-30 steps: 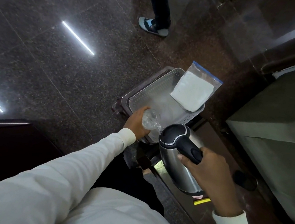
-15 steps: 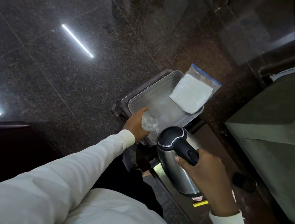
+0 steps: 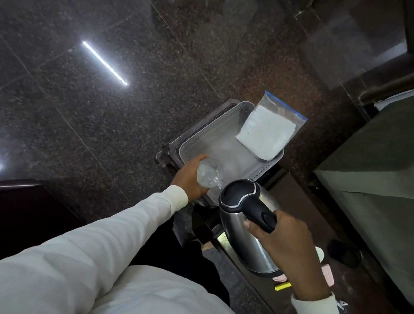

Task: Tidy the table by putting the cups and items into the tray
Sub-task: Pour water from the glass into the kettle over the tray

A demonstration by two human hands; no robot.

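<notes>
Head view: my left hand [image 3: 189,179] is wrapped around a clear glass cup [image 3: 208,175], tipped on its side at the near rim of the tray [image 3: 209,133], apparently just over it; whether the cup touches the tray floor I can't tell. Right hand [image 3: 285,243] is closed around the black handle of a steel kettle [image 3: 241,223], held up just beside the cup, near the tray's closer corner.

Progress, as I judge it: early to mid. Tray already carries a zip bag [image 3: 268,131] with something white inside, leaning over the far rim. Cup is about to go in, kettle next.

Still out on the table [image 3: 308,205]: a white cup-like object [image 3: 319,253] mostly hidden behind my right hand, a pink item [image 3: 327,274], a yellow strip [image 3: 282,286], and a black round thing [image 3: 345,253] further right. Small bits near the right sleeve are too blurred to name.

In the way: kettle crowds the cup at the tray's near corner, so both hands compete for the same entry. The leaning bag takes up the far end and could slide off.
</notes>
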